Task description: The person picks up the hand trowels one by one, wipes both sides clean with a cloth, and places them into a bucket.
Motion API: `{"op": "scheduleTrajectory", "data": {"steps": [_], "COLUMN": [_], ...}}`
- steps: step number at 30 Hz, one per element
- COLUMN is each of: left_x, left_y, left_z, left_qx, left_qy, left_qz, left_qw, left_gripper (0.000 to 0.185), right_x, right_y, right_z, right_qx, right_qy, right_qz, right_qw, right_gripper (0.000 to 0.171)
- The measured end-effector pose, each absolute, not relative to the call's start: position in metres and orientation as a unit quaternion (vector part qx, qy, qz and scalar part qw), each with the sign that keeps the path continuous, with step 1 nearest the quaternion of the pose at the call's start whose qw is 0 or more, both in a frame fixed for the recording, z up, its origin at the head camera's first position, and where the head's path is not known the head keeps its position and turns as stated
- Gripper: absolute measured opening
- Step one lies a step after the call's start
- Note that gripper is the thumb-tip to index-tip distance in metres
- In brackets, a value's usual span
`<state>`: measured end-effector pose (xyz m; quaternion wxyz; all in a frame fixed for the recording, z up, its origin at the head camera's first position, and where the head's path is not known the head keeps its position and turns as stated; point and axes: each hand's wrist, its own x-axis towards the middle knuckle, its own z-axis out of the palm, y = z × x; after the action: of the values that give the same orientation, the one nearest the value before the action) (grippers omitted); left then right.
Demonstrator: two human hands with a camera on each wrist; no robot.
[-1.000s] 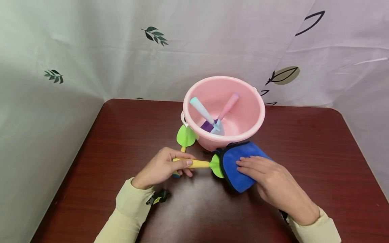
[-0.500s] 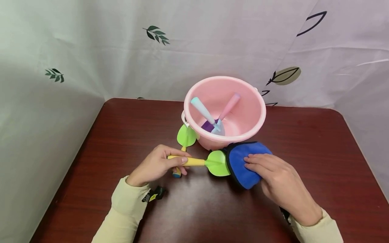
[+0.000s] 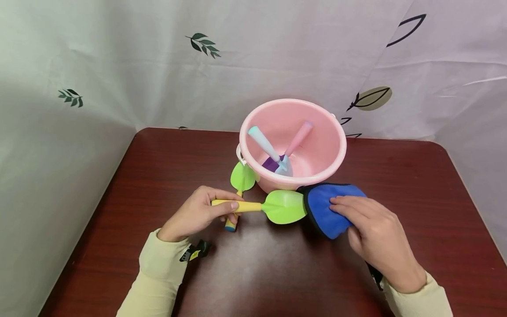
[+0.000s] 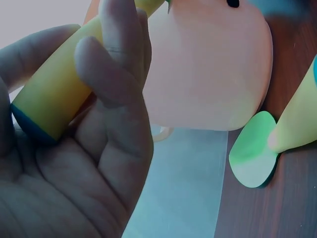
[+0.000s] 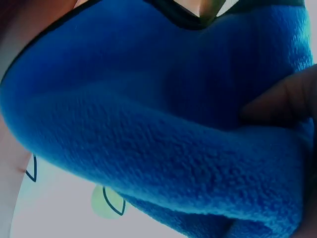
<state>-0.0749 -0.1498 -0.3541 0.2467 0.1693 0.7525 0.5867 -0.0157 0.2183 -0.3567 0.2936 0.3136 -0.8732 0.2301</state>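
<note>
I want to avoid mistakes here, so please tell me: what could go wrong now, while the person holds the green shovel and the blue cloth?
The left hand grips only the far end of the yellow handle, so the green shovel may twist or slip under wiping pressure. The blue cloth lies against the pink bucket, so a hard push by the right hand could shove or tip it. The second green shovel beside the left hand might get knocked.

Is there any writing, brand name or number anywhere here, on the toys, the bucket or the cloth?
None can be read.
The pink bucket, the green shovel and the blue cloth show no lettering.
The curtain bears only leaf drawings, no words.
The small black-and-yellow tag at the left sleeve is too small to read.
</note>
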Motion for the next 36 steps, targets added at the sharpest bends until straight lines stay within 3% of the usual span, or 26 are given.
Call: {"op": "scheduleTrajectory", "data": {"steps": [7,12,26,36], "left_x": [-0.075,-0.075,-0.074,-0.075], "left_y": [-0.152,-0.152,-0.146,-0.139], "left_z": [-0.353,-0.353,-0.359,-0.363], "left_qx": [0.175,0.178,0.204,0.234], "left_qy": [0.783,0.802,0.762,0.806], "left_qz": [0.555,0.534,0.571,0.515], "left_qw": [0.221,0.201,0.226,0.177], "left_gripper": [0.026,0.028,0.028,0.036], "right_x": [-0.016,-0.014,-0.012,-0.011], "right_y": [0.218,0.217,0.218,0.216], "right_z": [-0.354,-0.350,-0.350,-0.350], "right_qx": [0.260,0.208,0.176,0.180], "right_qy": [-0.856,-0.858,-0.866,-0.861], "right_qz": [0.267,0.289,0.302,0.314], "right_qw": [0.358,0.372,0.358,0.358], "right_gripper": [0.043,0.044,0.043,0.043]}}
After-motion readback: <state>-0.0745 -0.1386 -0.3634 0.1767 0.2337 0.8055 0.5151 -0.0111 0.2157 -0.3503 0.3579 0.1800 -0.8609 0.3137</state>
